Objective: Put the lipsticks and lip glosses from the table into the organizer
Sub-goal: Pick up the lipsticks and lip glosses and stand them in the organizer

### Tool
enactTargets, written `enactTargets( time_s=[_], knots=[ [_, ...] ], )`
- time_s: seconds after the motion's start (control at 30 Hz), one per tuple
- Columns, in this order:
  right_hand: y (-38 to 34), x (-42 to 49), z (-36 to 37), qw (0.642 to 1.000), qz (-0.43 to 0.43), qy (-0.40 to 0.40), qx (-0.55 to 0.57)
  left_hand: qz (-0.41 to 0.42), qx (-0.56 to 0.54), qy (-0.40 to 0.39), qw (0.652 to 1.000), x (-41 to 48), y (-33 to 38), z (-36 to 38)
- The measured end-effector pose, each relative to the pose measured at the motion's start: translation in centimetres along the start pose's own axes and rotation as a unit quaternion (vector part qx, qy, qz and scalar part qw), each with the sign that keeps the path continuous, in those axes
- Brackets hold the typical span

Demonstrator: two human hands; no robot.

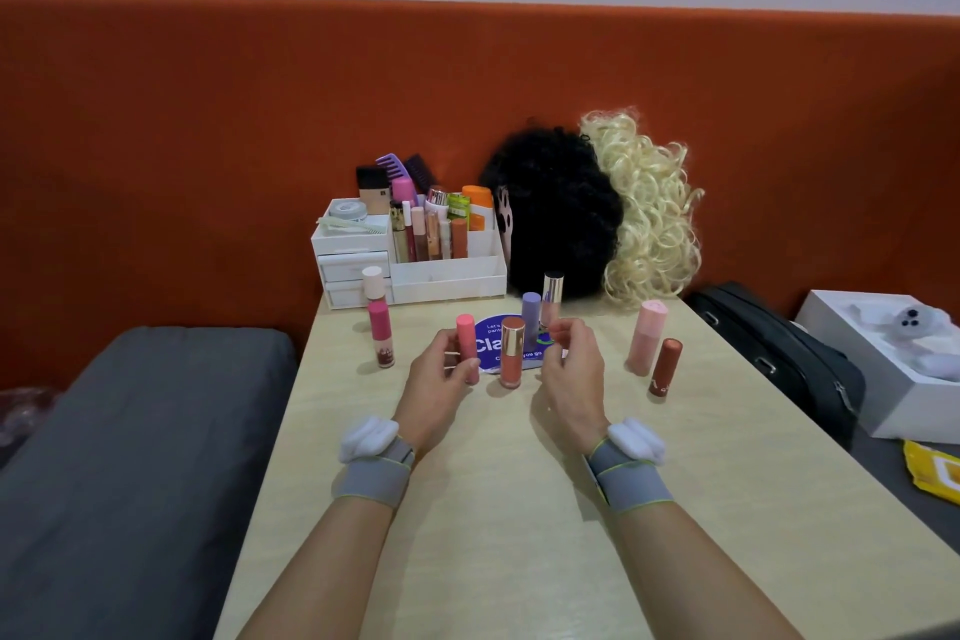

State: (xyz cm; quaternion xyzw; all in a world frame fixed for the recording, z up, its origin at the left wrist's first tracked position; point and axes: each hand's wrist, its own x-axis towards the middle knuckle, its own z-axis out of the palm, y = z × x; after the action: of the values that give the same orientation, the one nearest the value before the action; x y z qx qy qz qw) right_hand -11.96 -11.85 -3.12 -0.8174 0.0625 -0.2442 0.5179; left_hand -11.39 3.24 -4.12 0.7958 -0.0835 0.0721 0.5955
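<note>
Pink gloss tube (467, 348) sits upright in my left hand (436, 382), thumb and fingers wrapped round it at mid-table (493, 494), kept vertical I guess so it slots cap-up into the organizer (447, 282) at the far edge. Right hand (571, 366) curls beside the purple tube (531, 314), can't tell if it grips anything

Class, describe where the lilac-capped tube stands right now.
In the head view, the lilac-capped tube stands upright on the blue round sticker mid-way across the table, just left of the gold-capped gloss and beside the right hand.
</note>
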Motion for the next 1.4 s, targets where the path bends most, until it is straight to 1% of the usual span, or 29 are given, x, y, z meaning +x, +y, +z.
enactTargets(
  time_s=[0.2, 0.3, 0.37, 0.47, 0.53, 0.6, 0.7, 0.73, 0.77, 0.9, 0.97, 1.07, 1.13, 1.23, 1.33, 1.4],
  knots=[
    [-0.1, 0.0, -0.1, 1.000, -0.003, 0.011, -0.015, 0.010, -0.001, 0.022, 1.000, -0.1, 0.3, -0.1],
    [-1.0, 0.7, -0.7, 0.999, -0.018, -0.003, -0.041, 0.018, 0.009, 0.032, 0.999, 0.0, 0.7, -0.1],
    [-2.1, 1.7, -1.8, 0.994, -0.048, -0.009, -0.093, 0.016, 0.001, 0.032, 0.999, 0.1, 0.8, -0.1],
    [-3.3, 3.8, -4.0, 0.973, -0.068, -0.006, -0.218, -0.003, -0.026, 0.037, 0.999, 0.1, 0.8, 0.0],
    [-3.7, 5.1, -5.2, 0.952, -0.050, -0.003, -0.303, -0.015, -0.039, 0.044, 0.998, 0.0, 0.8, 0.0],
    [-3.7, 6.3, -6.3, 0.926, -0.004, -0.015, -0.377, -0.020, -0.045, 0.045, 0.998, 0.1, 0.8, 0.0],
    [-3.7, 7.6, -7.3, 0.888, 0.115, -0.062, -0.440, -0.017, -0.041, 0.045, 0.998, 0.2, 0.7, 0.0],
    [-3.7, 7.8, -7.5, 0.880, 0.156, -0.077, -0.442, -0.017, -0.041, 0.046, 0.998, 0.2, 0.6, 0.0],
    [-3.6, 7.8, -7.7, 0.877, 0.172, -0.089, -0.439, -0.017, -0.042, 0.047, 0.998, 0.2, 0.6, 0.0],
    [-3.3, 7.9, -8.3, 0.888, 0.126, -0.144, -0.419, -0.026, -0.032, 0.046, 0.998, 0.5, 0.2, 0.1],
    [-3.5, 7.8, -8.4, 0.885, 0.136, -0.154, -0.419, -0.028, -0.031, 0.047, 0.998, 0.6, 0.1, 0.0],
    [-4.5, 7.8, -8.5, 0.890, 0.165, -0.172, -0.389, -0.028, -0.040, 0.049, 0.998, 0.7, -0.1, 0.0],
    [-4.9, 8.2, -9.0, 0.883, 0.167, -0.172, -0.403, -0.023, -0.040, 0.060, 0.997, 0.7, -0.2, -0.1],
    [-5.3, 8.9, -9.8, 0.897, 0.116, -0.169, -0.391, -0.011, -0.029, 0.064, 0.997, 0.6, -0.1, -0.2],
    [-6.4, 9.4, -10.3, 0.914, 0.068, -0.159, -0.367, 0.006, -0.061, 0.065, 0.996, 0.8, 1.0, -0.2],
    [-7.6, 9.9, -10.4, 0.922, 0.044, -0.162, -0.348, 0.035, -0.043, 0.068, 0.996, 1.5, 2.5, -0.5]
  ],
)
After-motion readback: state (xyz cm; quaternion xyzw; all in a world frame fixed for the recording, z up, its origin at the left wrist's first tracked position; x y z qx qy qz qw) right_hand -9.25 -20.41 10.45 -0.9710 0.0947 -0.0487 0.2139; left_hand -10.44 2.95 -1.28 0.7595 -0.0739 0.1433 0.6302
